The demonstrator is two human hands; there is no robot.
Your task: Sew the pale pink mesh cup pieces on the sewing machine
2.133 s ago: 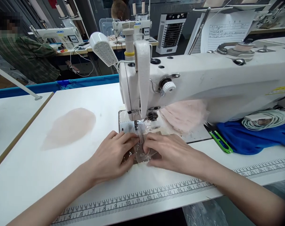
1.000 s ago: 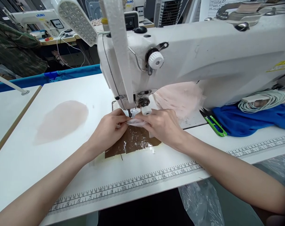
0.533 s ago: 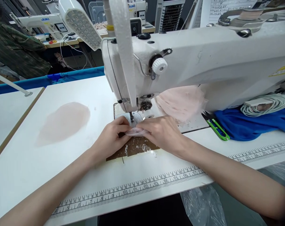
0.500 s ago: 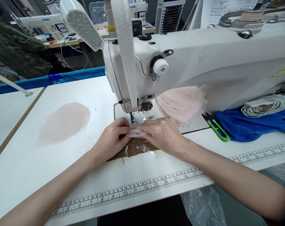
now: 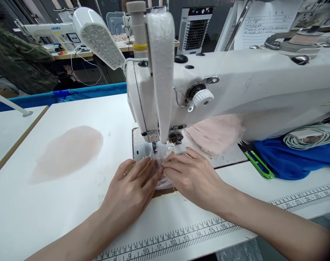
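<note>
a black-marked ruler scale [image 5: 159,248] runs along the white tabletop's [image 5: 72,203] edge, nearer the person than the fingers. the left hand [image 5: 129,195] rests palm down, its fingers slightly apart; the right hand [image 5: 194,177] keeps its fingers close together. both sets of fingertips touch a pale, sheer, gathered cloth [image 5: 164,184] lying between them; whether either pinches it cannot be told. just beyond the fingertips stands a small metal presser foot [image 5: 154,146], under a white sewing machine [image 5: 249,76]. left of the fingers lies a pink translucent oval piece [image 5: 69,152]; to their right, green-handled snips [image 5: 260,165] beside a crumpled blue cloth [image 5: 287,159]. farther off, past the fingers, is a pink layered fabric pile [image 5: 216,134].
</note>
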